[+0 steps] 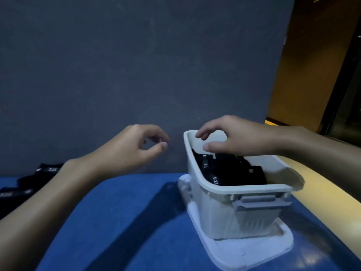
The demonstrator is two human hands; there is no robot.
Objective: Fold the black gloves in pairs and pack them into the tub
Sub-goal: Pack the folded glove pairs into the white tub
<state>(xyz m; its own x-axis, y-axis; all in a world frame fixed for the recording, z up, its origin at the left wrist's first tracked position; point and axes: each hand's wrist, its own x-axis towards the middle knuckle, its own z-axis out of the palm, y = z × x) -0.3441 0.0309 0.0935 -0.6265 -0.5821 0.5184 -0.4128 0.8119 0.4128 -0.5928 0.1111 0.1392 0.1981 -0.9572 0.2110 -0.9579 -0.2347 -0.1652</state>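
A white tub (197, 173) stands on the blue table, right of centre, resting on its own lid (254, 253). Folded black gloves (232, 171) with small white labels lie inside it. My right hand (234, 135) hovers over the tub's far end, fingers loosely curled and spread, holding nothing, just above the gloves. My left hand (136, 147) hangs in the air left of the tub with loosely curled fingers, holding nothing. More black gloves (39, 175) lie at the table's far left, partly hidden by my left forearm.
The blue table (127, 212) is backed by a dark grey wall (136, 65). A yellow edge strip (322, 210) runs along the table's right side. The tub has a grey latch (259, 202) on its near end.
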